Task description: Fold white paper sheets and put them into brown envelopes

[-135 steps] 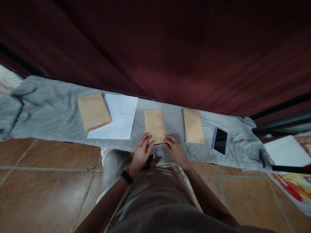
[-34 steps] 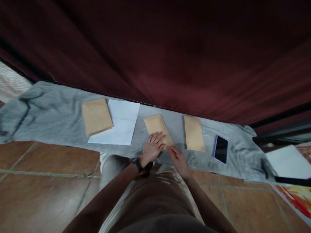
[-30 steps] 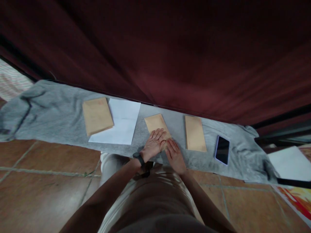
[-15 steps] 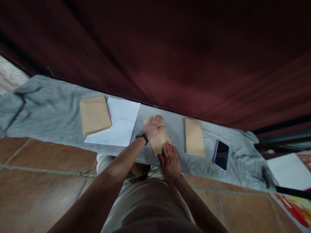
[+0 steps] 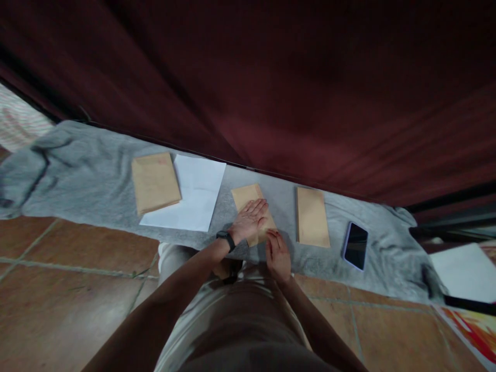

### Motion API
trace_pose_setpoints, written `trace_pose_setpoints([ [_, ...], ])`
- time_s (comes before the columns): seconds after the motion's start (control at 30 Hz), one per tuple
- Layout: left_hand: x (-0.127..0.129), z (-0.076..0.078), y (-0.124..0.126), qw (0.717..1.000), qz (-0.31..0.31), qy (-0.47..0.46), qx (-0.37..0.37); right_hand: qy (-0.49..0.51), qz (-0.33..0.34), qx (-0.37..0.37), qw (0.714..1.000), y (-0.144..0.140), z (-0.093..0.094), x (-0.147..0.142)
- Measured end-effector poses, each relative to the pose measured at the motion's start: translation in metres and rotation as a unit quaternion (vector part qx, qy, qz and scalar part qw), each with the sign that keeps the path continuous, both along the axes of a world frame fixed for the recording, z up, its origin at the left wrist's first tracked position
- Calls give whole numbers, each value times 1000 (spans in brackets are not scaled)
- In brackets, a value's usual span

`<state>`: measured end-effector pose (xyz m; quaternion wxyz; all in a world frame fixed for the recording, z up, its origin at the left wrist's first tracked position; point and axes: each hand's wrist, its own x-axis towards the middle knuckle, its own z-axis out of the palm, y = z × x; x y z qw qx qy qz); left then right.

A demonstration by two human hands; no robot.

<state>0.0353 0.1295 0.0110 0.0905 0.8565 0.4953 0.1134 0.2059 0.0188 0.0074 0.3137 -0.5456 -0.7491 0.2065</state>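
**Currently: Flat Brown Envelope Under Both Hands, Centre of Frame**

We locate the middle envelope [image 5: 251, 206] just below the centre of the frame, lying tilted on the grey cloth [image 5: 77, 170] that runs across the tiled floor [image 5: 77, 279]. Our left hand [image 5: 251, 221] lies on it palm down, fingers spread flat and gripping nothing. Our right hand [image 5: 277, 251] sits just beside the envelope's near right corner, fingers extended and loosely together, fingertips touching or almost touching the edge; we cannot tell which. Neither hand is closed around anything.

Handling, as we judge it:
- The envelope looks like thin paper, so we expect it to be light and to bend readily.
- It lies flat on soft fabric, which offers little purchase under an edge; it probably slides rather than lifts when pushed.
- It creases easily, so we favour broad palm pressure over a pinch in the middle.
- The best hold is likely at the near short edge or a corner, thumb under and fingers on top, with the other palm steadying the face.

Surrounding items: a second envelope [image 5: 312, 216] lies to the right, a phone [image 5: 355, 246] further right, and a third envelope [image 5: 155, 182] overlaps a white sheet [image 5: 194, 199] at the left. A dark red curtain [image 5: 271, 77] fills the upper frame.
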Motion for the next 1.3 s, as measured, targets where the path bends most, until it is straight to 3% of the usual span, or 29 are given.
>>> trace_pose_setpoints([
  [0.2, 9, 2, -40, 999, -49, -21, 8, 67, -67, -9, 995, -1, 4, -1],
  [0.57, 18, 6, -102, 994, -98, -39, -6, 140, -87, -58, 985, 11, 4, 3],
  [0.63, 18, 2, -109, 995, -91, -38, -3, 127, -38, -69, 989, 18, 8, 4],
  [0.77, 16, -4, -120, 996, -80, -39, 0, 28, 127, -76, 989, 38, 15, 4],
  [0.83, 14, -5, -124, 996, -80, -40, 4, -24, 155, -67, 985, 48, 16, 4],
  [0.97, 6, -1, -132, 996, -77, -40, 19, -80, 96, -33, 992, 65, 10, 7],
  [1.13, -10, 3, -140, 995, -75, -69, 25, -61, -12, 0, 998, 72, 4, 14],
  [1.3, -20, -4, -145, 995, -52, -85, 27, 14, -97, -61, 993, 61, 8, 18],
])
